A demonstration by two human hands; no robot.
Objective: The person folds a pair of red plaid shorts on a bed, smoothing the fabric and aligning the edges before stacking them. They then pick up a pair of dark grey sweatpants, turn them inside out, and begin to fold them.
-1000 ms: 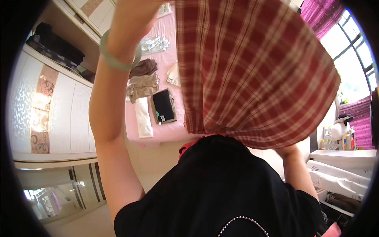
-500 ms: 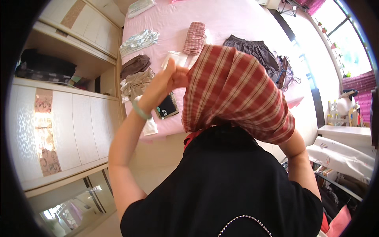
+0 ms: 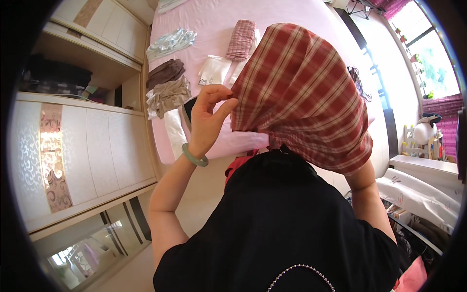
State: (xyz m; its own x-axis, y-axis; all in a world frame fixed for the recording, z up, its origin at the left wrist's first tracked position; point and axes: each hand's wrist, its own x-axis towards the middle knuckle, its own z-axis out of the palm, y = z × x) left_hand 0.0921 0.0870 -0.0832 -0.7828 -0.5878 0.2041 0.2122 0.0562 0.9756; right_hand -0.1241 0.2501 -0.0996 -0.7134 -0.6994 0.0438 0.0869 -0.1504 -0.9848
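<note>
A red plaid garment (image 3: 301, 92) with pale stripes hangs raised in front of my chest, its lower edge gathered. Its exact kind is hard to tell. At its left edge, my left hand (image 3: 209, 112) pinches the cloth between curved fingers and thumb; a pale green bangle circles that wrist. My right forearm (image 3: 362, 180) goes up inside the garment, so the cloth hides my right hand. Beyond it on the pink bed (image 3: 204, 24) lie a rolled plaid cloth (image 3: 241, 41) and a folded white garment (image 3: 215, 69).
Left on the bed are a light blue patterned cloth (image 3: 171, 44), a dark brown garment (image 3: 166, 73), a beige garment (image 3: 168, 96) and a white cloth (image 3: 175, 131). White cabinets (image 3: 97, 151) stand along the left. At the right are a white surface (image 3: 423, 168) and a window (image 3: 421, 44).
The plaid garment has risen and spread to the right, now covering the dark shorts on the bed. My left hand has turned and come slightly lower, staying at the cloth's left edge.
</note>
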